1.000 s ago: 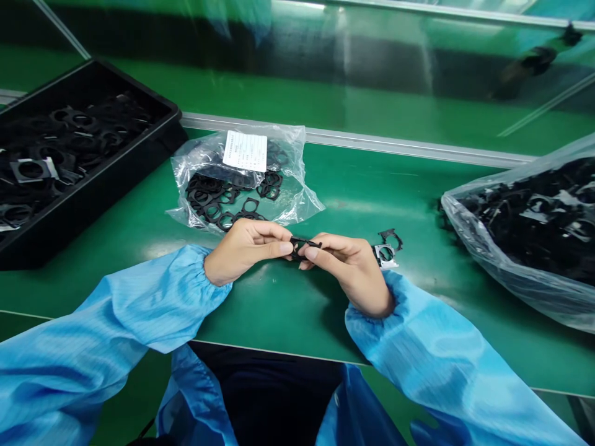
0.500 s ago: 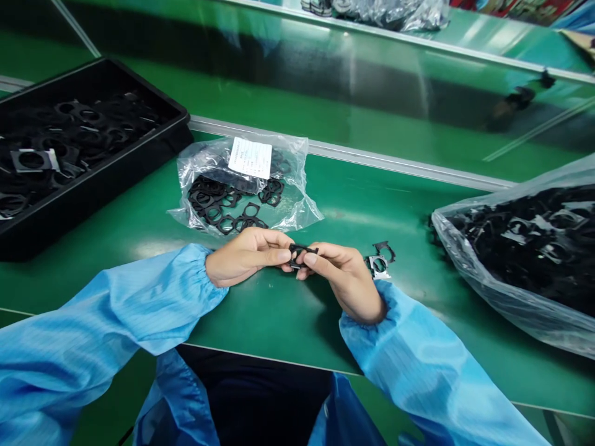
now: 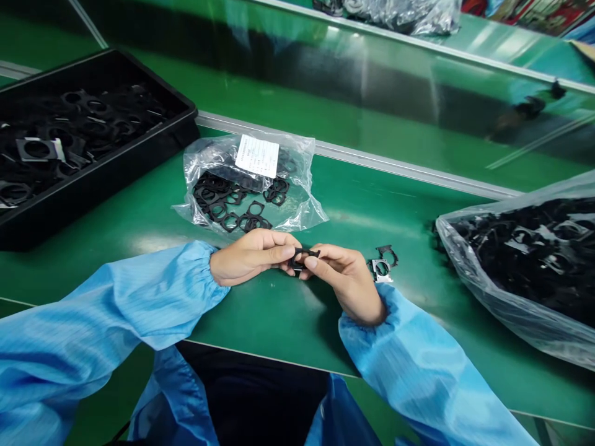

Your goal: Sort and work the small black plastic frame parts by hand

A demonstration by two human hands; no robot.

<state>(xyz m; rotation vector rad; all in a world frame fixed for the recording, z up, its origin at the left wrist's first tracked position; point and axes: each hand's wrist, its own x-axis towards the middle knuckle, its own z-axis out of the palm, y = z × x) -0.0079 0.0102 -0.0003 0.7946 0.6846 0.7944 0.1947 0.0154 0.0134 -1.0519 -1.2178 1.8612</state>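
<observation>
The left hand [image 3: 251,257] and right hand [image 3: 348,282] meet just above the green workbench [image 3: 274,316], pinching a small black frame [image 3: 303,258] between them. The left fingers [image 3: 279,253] are curled closed with the thumb against the frame's left side, while the right thumb [image 3: 310,262] and fingers press in from the other side, so neither hand is open and much of the frame is hidden. Just beside the right hand, 2 more frames [image 3: 383,266] lie touching on the bench, 1 black and 1 pale grey. Beyond the hands is a clear plastic bag [image 3: 302,210] of black frames with a white label [image 3: 257,156]. A black tray [image 3: 93,189] of frames sits to the left, a large bag [image 3: 469,272] of them to the right. Blue sleeves [image 3: 116,303] cover both arms.
</observation>
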